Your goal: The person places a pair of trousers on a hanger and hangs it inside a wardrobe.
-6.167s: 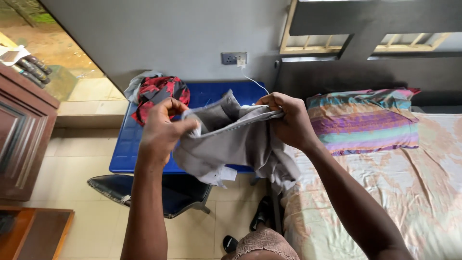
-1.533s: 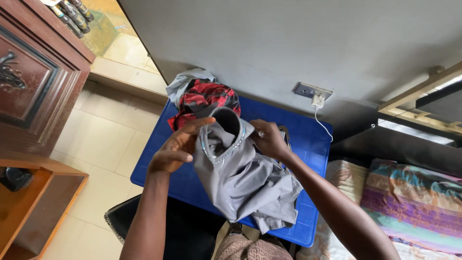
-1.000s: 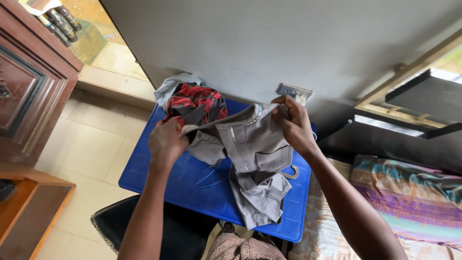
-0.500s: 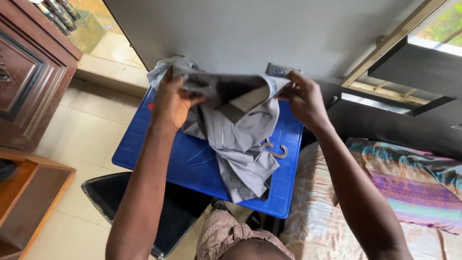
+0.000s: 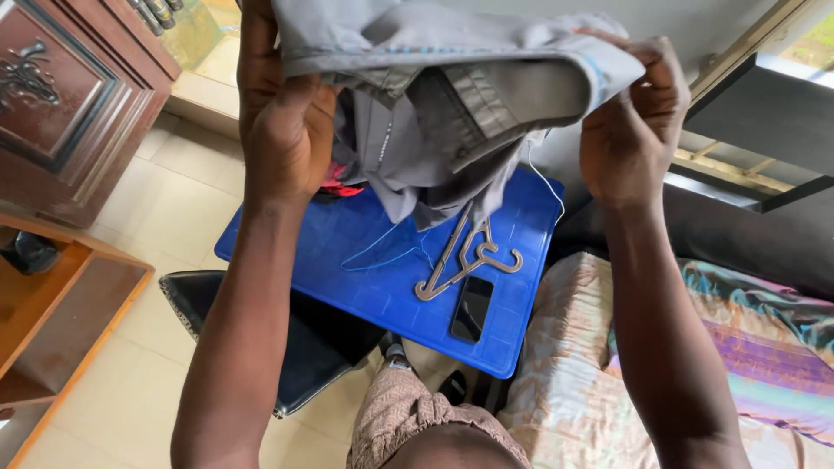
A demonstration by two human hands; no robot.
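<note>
High above the blue table [image 5: 365,287], the left hand [image 5: 287,130] and the right hand [image 5: 630,130] each clutch one end of a grey garment [image 5: 452,95], fingers curled tight into the cloth, so that its banded edge stretches between them and the rest hangs down in loose folds. Below the hanging folds, flat on the table top, lie grey clothes hangers [image 5: 465,260] and, just beside them, a thin blue hanger [image 5: 387,254]. A dark phone [image 5: 472,309] rests near the table's front edge, close to the grey hangers. A scrap of red cloth [image 5: 343,186] peeps out behind the left wrist. Under the table's near side stands a black chair [image 5: 304,347]. To the left is a carved wooden cabinet [image 5: 69,104]; to the right, a bed with a pale patterned sheet [image 5: 565,382] and a striped pillow [image 5: 764,347].
</note>
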